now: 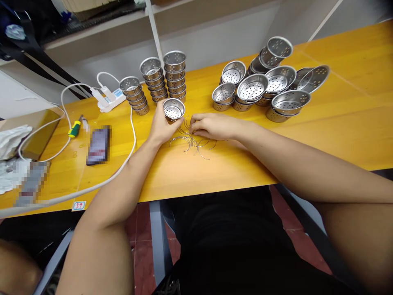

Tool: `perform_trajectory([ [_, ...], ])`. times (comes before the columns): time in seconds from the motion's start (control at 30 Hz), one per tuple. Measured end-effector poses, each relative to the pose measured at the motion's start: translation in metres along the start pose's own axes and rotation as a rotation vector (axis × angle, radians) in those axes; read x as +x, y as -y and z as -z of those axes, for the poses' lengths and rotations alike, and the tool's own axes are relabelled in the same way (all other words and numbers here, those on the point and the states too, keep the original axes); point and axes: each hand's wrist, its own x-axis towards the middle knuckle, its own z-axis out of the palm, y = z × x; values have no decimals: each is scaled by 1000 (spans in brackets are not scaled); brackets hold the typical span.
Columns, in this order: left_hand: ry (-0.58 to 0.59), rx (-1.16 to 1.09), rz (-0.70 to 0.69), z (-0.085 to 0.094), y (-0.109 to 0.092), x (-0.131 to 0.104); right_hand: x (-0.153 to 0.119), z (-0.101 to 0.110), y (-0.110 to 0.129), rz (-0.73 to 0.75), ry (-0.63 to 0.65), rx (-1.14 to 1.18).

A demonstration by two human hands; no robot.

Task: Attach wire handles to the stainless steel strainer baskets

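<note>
My left hand (162, 125) is wrapped round a small perforated metal cup (174, 109), its open top facing up. Just right of it, my right hand (207, 125) has its fingers bent down into a loose heap of thin curved wires (196, 143) on the table. The right fingertips are close together; whether a wire is between them is hard to make out. Behind the held cup stand stacks of the same cups (175, 76). To the right are more perforated cups and wider bowls (252, 88), some nested and tilted.
A white power strip (110, 100) with cables lies at the back left. One white cable (132, 151) runs across the table beside my left forearm. A phone (98, 145), a green-yellow screwdriver (75, 128) and a cardboard box (43, 135) are on the left. Shelving (215, 24) rises behind.
</note>
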Motion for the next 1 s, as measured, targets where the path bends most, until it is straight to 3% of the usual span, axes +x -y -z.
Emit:
perform_trajectory([
  [0.43,33,-12,-57,2,-5,-1,-6,14,3,-8,13,3],
  [0.77,8,-40,-23,0,-5,2,3,11,19,-108,108,-213],
  [1.0,-16,-59,-6,-2,-7,1,-6,27,10,-74,-19,98],
])
